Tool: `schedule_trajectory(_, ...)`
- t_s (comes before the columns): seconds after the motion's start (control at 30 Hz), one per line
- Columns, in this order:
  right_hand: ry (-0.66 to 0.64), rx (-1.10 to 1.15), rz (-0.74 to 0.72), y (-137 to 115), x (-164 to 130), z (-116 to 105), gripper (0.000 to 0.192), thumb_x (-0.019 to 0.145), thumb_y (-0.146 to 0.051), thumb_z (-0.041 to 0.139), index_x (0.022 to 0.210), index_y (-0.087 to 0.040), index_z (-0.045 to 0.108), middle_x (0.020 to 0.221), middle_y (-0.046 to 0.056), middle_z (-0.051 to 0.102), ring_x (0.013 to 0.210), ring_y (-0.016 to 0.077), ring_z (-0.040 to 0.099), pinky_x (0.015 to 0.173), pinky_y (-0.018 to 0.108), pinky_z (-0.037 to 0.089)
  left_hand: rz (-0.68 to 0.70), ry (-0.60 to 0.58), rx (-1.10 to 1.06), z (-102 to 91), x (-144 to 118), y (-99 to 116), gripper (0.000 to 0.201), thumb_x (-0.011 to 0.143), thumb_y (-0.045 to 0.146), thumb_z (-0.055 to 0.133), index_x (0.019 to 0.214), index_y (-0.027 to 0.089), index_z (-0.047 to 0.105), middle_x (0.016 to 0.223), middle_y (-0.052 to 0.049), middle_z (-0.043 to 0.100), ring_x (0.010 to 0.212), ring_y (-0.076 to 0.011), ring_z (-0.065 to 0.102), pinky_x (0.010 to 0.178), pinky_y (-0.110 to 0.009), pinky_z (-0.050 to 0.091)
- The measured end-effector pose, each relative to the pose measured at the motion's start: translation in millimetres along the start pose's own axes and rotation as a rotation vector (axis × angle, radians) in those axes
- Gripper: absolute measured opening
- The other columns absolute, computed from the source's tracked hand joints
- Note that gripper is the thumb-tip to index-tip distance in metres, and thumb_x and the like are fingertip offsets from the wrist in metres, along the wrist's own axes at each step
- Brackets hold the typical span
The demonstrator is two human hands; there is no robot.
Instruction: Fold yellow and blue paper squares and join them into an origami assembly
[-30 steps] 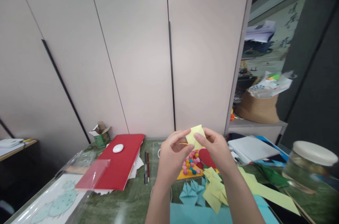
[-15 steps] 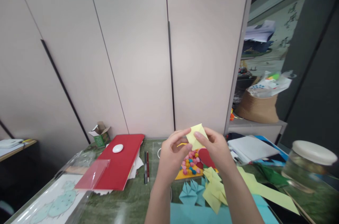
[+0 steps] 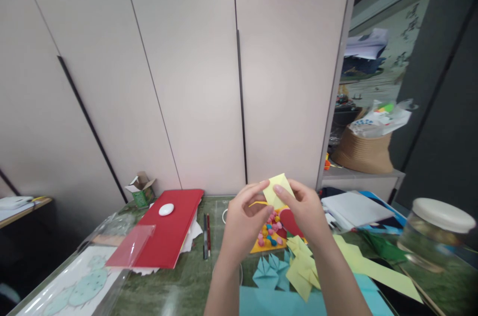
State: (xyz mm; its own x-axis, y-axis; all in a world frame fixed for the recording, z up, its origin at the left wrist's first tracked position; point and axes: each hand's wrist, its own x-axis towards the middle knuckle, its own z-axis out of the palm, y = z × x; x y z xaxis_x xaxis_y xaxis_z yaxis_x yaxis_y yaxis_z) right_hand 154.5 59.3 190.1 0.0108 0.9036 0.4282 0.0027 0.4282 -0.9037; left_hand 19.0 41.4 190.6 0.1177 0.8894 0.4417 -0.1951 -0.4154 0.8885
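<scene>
Both hands are raised above the green marbled table (image 3: 179,286), pinching a small pale-yellow folded paper square (image 3: 277,187) between them. The left hand (image 3: 244,219) grips its lower left edge with thumb and fingertips (image 3: 269,209); the right hand (image 3: 304,206) holds the right side, thumb tip on the paper's face. Directly below the fingers lies an orange card covered with small pink, yellow and blue beads (image 3: 269,236), and nearer the wrists sit folded yellow paper shapes (image 3: 303,268) and folded blue paper shapes (image 3: 267,268). Well left of the fingers lies a red folder (image 3: 164,236) bearing a white oval object (image 3: 166,209). Far right stands a glass jar with a cream lid (image 3: 436,231).
</scene>
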Motion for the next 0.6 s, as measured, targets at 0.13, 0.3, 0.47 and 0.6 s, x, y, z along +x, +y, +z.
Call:
schedule_trajectory(0.13, -0.060, -0.010, -0.011, -1.6, -1.1, -1.5, 0.029, 0.076, -0.040, 0.058, 0.088, -0.015, 0.066, 0.077, 0.005, 0.066, 0.076, 0.0201, 0.058, 0.067, 0.027, 0.045, 0.005, -0.003, -0.009, 0.4, 0.0, 1.3, 0.038, 0.069, 0.009, 0.062, 0.105, 0.020, 0.064, 0.109, -0.008, 0.055, 0.080, -0.0125, 0.057, 0.071, -0.025, 0.051)
schedule_trajectory(0.3, -0.034, 0.025, 0.014, -2.5, -1.2, -0.4, 0.028, 0.073, -0.038, 0.062, 0.087, -0.014, 0.067, 0.083, 0.006, 0.068, 0.079, 0.0207, 0.059, 0.070, 0.029, 0.046, 0.024, 0.017, 0.004, 2.4, 1.5, -0.4, 0.039, 0.069, 0.008, 0.061, 0.105, 0.020, 0.063, 0.110, -0.008, 0.054, 0.081, -0.0126, 0.057, 0.071, -0.025, 0.051)
schedule_trajectory(0.47, 0.012, 0.063, 0.014, -7.1, -1.0, 3.6, 0.025, 0.070, -0.036, 0.065, 0.082, -0.014, 0.068, 0.081, 0.006, 0.068, 0.078, 0.0210, 0.060, 0.070, 0.029, 0.046, 0.045, 0.026, 0.021, 3.3, 2.1, -4.4, 0.039, 0.069, 0.009, 0.061, 0.107, 0.019, 0.063, 0.111, -0.008, 0.054, 0.081, -0.0131, 0.058, 0.075, -0.028, 0.051)
schedule_trajectory(0.6, 0.023, 0.105, 0.029, -9.6, -2.4, 4.1, 0.026, 0.071, -0.037, 0.064, 0.083, -0.014, 0.067, 0.077, 0.006, 0.067, 0.074, 0.0200, 0.059, 0.066, 0.028, 0.046, 0.039, 0.015, 0.004, 3.2, 0.6, -6.3, 0.039, 0.070, 0.011, 0.062, 0.107, 0.020, 0.062, 0.113, -0.008, 0.054, 0.080, -0.0131, 0.059, 0.076, -0.029, 0.051)
